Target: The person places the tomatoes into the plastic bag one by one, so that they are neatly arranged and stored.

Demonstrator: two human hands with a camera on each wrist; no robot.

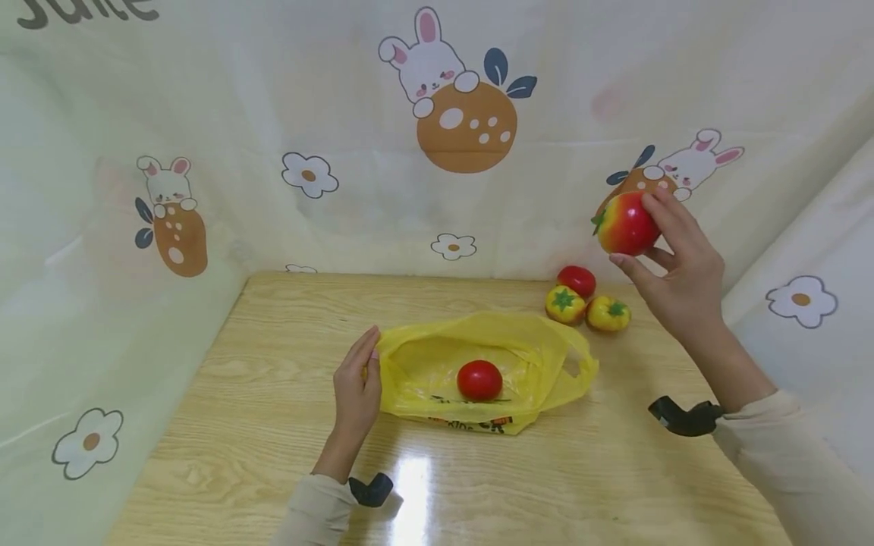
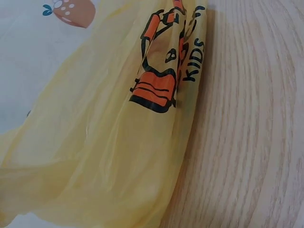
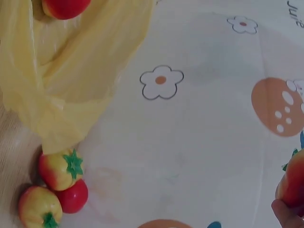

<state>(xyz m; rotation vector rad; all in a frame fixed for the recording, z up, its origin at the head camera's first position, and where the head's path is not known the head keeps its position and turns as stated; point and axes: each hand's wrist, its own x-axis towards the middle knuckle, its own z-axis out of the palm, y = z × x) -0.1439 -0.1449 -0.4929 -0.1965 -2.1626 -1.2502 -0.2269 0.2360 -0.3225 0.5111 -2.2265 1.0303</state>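
My right hand (image 1: 683, 265) is raised at the right, gripping a red and yellow toy tomato (image 1: 630, 224) with a green leafy top between thumb and fingers. Part of the held tomato shows at the right edge of the right wrist view. A yellow plastic bag (image 1: 416, 356) lies on the table with its mouth spread, and a red toy tomato (image 1: 479, 381) is inside it. At the bag's left end, my left hand (image 1: 358, 379) holds the edge of the film. Only the bag's printed side (image 2: 118, 142) fills the left wrist view; the hand is hidden there.
On the wooden table (image 1: 273, 455), behind the bag's right end, three more toy tomatoes sit together: a red one (image 1: 576, 280) and two yellow ones, one on the left (image 1: 564, 305) and one on the right (image 1: 608, 314). A printed cloth (image 1: 355, 91) hangs behind and beside the table.
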